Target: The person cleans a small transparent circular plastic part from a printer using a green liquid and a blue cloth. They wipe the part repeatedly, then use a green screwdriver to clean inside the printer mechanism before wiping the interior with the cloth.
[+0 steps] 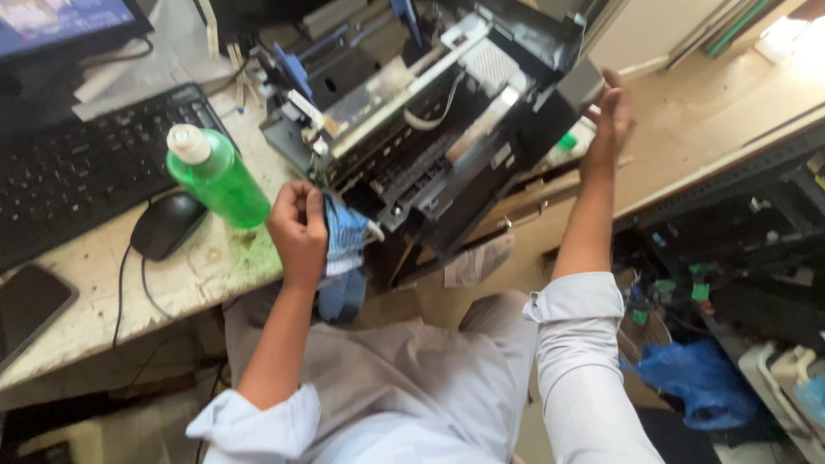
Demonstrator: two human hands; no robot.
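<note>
An opened black printer [447,129] lies tilted on the desk edge, its inner parts and white ribbon cable exposed. My left hand [298,232] is closed around a blue cloth [344,236] and presses it against the printer's lower front corner. My right hand [610,120] rests flat against the printer's right side, fingers spread, steadying it. A green plastic bottle [219,176] with a white cap stands just left of my left hand.
A black mouse [166,225] and a black keyboard [82,167] sit on the worn desk [206,275], with a phone [30,305] at the left edge and a monitor [60,21] behind. A paper slip [477,262] hangs under the printer. A cluttered shelf [730,241] and a blue bag [700,378] stand at the right.
</note>
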